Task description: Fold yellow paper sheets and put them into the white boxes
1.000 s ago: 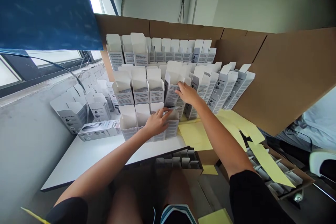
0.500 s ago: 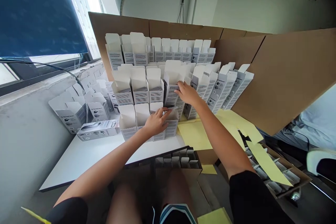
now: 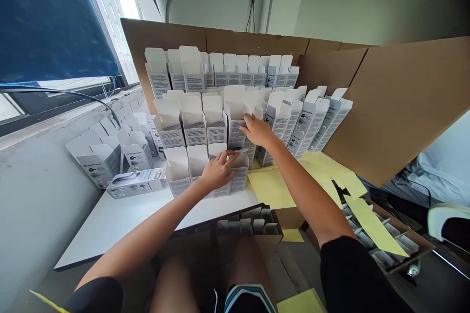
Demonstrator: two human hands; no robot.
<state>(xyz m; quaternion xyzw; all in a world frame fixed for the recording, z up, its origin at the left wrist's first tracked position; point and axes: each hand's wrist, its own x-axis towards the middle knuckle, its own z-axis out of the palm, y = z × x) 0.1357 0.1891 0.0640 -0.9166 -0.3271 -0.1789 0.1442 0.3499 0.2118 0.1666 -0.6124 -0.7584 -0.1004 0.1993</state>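
Note:
Open-topped white cartons with grey print stand in rows. My right hand (image 3: 256, 129) is closed on the right edge of a carton (image 3: 235, 129) in the middle row, its top flap standing up. Lower and to the left, my left hand (image 3: 219, 170) rests over the front row of cartons (image 3: 177, 168), fingers curled. A thin pale flat piece (image 3: 241, 150) shows at its fingertips, above the rightmost front carton (image 3: 239, 176); what it is, I cannot tell. The left palm hides part of a front carton.
Brown cardboard panels (image 3: 396, 102) stand behind and to the right. More open cartons (image 3: 97, 161) and one lying carton (image 3: 136, 183) are at left on the white table (image 3: 106, 222). Yellow sheets (image 3: 273, 188) lie at right. A box of cartons (image 3: 253, 227) sits below the table edge.
The middle-row carton at my right hand has shifted slightly left and stands straighter beside its neighbour. My left hand has hardly moved.

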